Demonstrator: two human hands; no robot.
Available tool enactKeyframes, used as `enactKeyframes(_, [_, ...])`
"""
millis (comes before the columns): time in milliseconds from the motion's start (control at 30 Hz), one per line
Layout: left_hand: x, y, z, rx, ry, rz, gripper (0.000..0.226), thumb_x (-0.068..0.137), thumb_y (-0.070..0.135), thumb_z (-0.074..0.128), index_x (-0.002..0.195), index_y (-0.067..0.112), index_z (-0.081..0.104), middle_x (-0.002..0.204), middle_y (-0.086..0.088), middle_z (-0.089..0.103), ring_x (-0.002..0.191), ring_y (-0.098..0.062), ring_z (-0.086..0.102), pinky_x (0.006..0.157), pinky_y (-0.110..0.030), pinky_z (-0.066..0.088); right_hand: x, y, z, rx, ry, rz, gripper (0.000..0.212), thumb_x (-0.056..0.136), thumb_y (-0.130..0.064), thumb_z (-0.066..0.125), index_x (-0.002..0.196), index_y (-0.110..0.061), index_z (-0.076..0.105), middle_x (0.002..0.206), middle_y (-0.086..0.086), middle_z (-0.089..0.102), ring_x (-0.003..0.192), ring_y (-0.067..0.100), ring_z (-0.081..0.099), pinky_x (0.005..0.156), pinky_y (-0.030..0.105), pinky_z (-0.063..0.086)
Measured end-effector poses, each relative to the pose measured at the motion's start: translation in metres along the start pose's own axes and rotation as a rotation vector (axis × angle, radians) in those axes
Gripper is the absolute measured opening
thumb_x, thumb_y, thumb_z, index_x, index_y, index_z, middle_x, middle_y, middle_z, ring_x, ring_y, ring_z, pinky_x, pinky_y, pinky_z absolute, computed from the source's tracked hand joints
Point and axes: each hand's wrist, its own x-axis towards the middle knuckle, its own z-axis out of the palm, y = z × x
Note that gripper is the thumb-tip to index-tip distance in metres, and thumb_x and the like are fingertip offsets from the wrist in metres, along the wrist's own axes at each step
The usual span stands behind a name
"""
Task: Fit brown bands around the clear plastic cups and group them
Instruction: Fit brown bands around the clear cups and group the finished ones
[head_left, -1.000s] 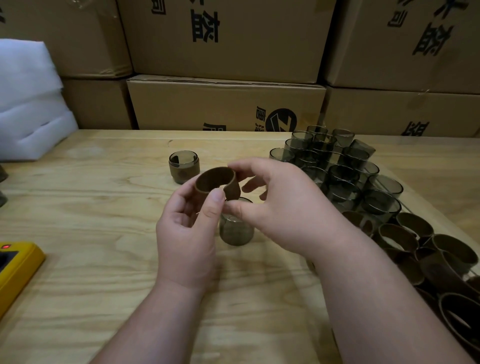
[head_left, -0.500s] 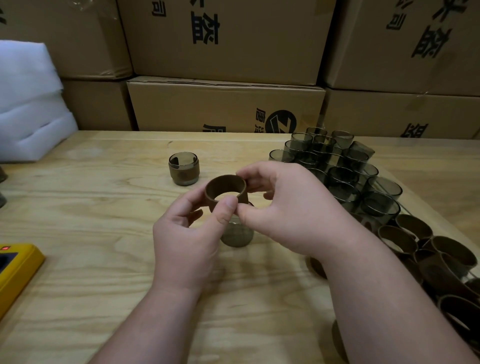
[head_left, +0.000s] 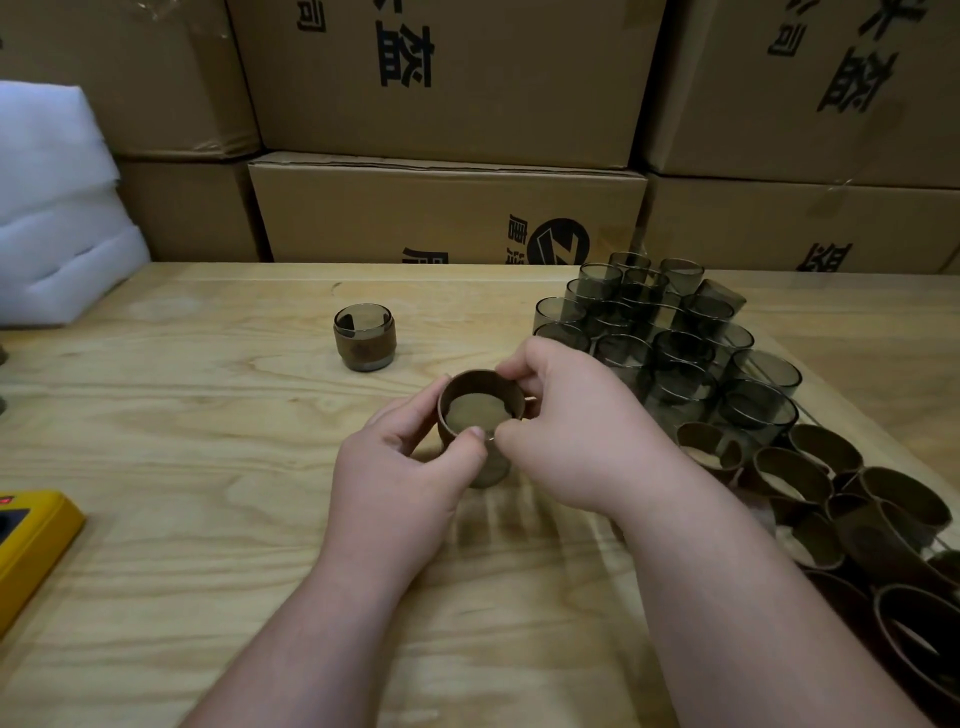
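the fingers (head_left: 511, 371) of the right hand (head_left: 576, 431) and the thumb and forefinger of the left hand (head_left: 400, 467) were curled round the brown band (head_left: 480, 387), pinching its rim from both sides at the centre of the frame. half a second earlier the band had been held clear above the clear cup (head_left: 491, 470); now it had come down over the cup's mouth, sitting around the top of it, with both hands lower on the bench (head_left: 208, 467). a second earlier the band had been tilted and higher still.

how far down the cup the band reached was hard to judge, since the left thumb and the right palm covered the near side; only the cup's lower wall showed beneath the fingers.

up and to the left of the hands stood a banded cup (head_left: 364, 338), upright and apart, unmoved. in the right middle of the frame the cluster of bare cups (head_left: 670, 332) stood packed together, one at the far edge tipped over. below them, toward the lower right, lay the loose bands (head_left: 893, 514), overlapping, some cut off by the frame's edge and too dark to count.

at the left edge a yellow device (head_left: 31, 551) was partly out of view, white foam (head_left: 57, 208) sat at upper left, and cardboard boxes (head_left: 447, 83) filled the top.
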Motion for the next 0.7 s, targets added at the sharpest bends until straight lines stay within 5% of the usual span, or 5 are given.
enactKeyframes(300, [-0.001, 0.006, -0.002, 0.104, -0.028, -0.041, 0.039, 0.084, 0.022, 0.07, 0.116, 0.044, 0.075, 0.11, 0.019, 0.075, 0.107, 0.009, 0.065, 0.089, -0.017, 0.05, 0.001, -0.001, 0.002, -0.002, 0.014, 0.011, 0.052, 0.081, -0.013, 0.068, 0.128, -0.034, 0.06, 0.122, -0.011, 0.067, 0.111, 0.013, 0.063, 0.094, 0.034, 0.055])
enactKeyframes(567, [0.0, 0.007, 0.0, 0.07, -0.035, -0.093, 0.041, 0.076, 0.035, 0.059, 0.112, 0.048, 0.075, 0.112, 0.026, 0.074, 0.11, 0.011, 0.063, 0.089, -0.015, 0.045, 0.003, 0.004, -0.004, 0.02, -0.029, -0.004, 0.054, 0.084, -0.012, 0.067, 0.134, -0.033, 0.062, 0.132, -0.01, 0.066, 0.12, 0.007, 0.06, 0.087, 0.02, 0.046])
enactKeyframes(700, [0.001, 0.003, -0.001, 0.11, -0.094, -0.11, 0.035, 0.084, 0.041, 0.056, 0.109, 0.061, 0.07, 0.098, 0.038, 0.071, 0.1, 0.023, 0.059, 0.082, -0.002, 0.044, 0.005, 0.012, -0.005, 0.007, -0.096, 0.005, 0.051, 0.092, -0.019, 0.072, 0.139, -0.032, 0.059, 0.135, -0.008, 0.066, 0.121, 0.011, 0.061, 0.087, 0.021, 0.043])
